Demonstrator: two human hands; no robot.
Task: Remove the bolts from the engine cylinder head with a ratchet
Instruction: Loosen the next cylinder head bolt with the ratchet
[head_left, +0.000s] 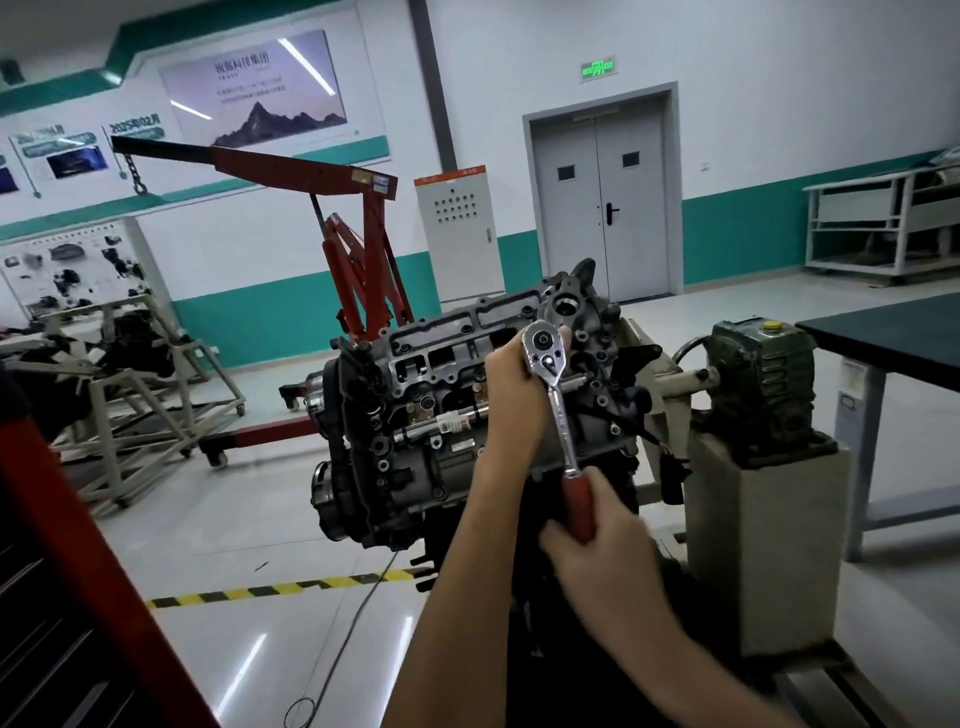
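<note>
The dark grey engine cylinder head (447, 384) sits tilted on a stand at the middle of the view, with several bolts and holes showing on its face. A chrome ratchet (553, 384) with a red handle stands against its right part. My left hand (514, 395) cups the ratchet's round head from the left, fingers curled behind it. My right hand (597, 551) grips the red handle at the lower end. The socket and the bolt under the ratchet head are hidden.
A grey gearbox (763, 384) on a beige pedestal (763, 545) holds the engine at the right. A dark table (893, 338) stands far right. A red engine hoist (358, 249) is behind, a red cabinet (67, 597) at near left, and yellow-black floor tape (280, 590) in front.
</note>
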